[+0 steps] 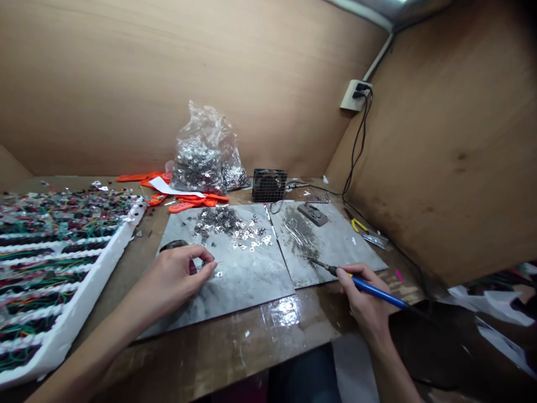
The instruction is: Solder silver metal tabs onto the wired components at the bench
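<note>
My right hand (364, 291) grips a blue-handled soldering iron (377, 292), its tip touching or just above the dirty right-hand tile (335, 240). Between the thumb and fingers of my left hand (188, 271) is a thin wire (220, 262), its end poking out to the right; the rest is hidden by the fingers. Under that hand lies the grey left-hand tile (251, 280). A small metal tab (218, 274) rests on it just beside my thumb. Farther back on this tile is a heap of small metal tabs (222, 221), some spread out toward the right.
A white foam tray (104, 263) packed with wired parts fills the left side. At the back stand clear bags (201, 162) of metal parts, orange strips (184, 202) and a small black fan (269, 186). Yellow-handled pliers (358, 225) and a wall outlet (354, 95) are on the right.
</note>
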Tool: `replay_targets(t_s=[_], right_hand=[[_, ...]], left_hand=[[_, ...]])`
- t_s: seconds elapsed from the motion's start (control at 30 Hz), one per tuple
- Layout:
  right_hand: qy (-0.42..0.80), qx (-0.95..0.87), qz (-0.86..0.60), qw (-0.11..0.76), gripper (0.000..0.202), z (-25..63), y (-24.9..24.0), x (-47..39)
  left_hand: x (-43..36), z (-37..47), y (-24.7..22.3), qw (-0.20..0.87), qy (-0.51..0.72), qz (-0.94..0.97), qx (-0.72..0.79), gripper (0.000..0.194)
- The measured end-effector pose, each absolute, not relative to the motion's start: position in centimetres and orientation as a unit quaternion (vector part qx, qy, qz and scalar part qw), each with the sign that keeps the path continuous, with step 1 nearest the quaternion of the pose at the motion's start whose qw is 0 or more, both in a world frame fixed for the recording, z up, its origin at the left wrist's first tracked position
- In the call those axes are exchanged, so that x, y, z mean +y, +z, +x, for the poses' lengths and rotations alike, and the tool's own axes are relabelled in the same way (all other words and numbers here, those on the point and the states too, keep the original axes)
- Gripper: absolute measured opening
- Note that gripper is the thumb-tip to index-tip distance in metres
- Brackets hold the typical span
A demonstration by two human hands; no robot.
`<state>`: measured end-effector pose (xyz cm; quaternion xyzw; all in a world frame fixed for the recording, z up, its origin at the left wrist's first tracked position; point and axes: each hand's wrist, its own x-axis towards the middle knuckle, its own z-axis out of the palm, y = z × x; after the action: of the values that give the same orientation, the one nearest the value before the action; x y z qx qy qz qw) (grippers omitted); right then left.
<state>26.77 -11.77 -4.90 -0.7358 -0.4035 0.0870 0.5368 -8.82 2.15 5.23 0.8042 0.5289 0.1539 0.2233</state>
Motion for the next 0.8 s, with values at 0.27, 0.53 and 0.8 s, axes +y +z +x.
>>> replay_targets(t_s=[0.27, 0.53, 0.8], right_hand=[[0.081, -0.408, -0.734, 0.537, 0.036, 26.8, -5.0, -11.9], [0.058, -0.429, -0.731, 0.528, 0.032, 26.8, -5.1, -12.0], [0.053, -0.425, -0.733, 0.529, 0.032, 26.8, -5.3, -12.3]], left_hand=[[1.4, -10.6, 4.3, 0.226, 0.176, 0.794, 0.536, 0.038], [1.1, -11.3, 3.6, 0.209, 0.202, 0.788, 0.543, 0.035], [0.9, -11.1, 3.6, 0.218, 0.19, 0.788, 0.543, 0.035]])
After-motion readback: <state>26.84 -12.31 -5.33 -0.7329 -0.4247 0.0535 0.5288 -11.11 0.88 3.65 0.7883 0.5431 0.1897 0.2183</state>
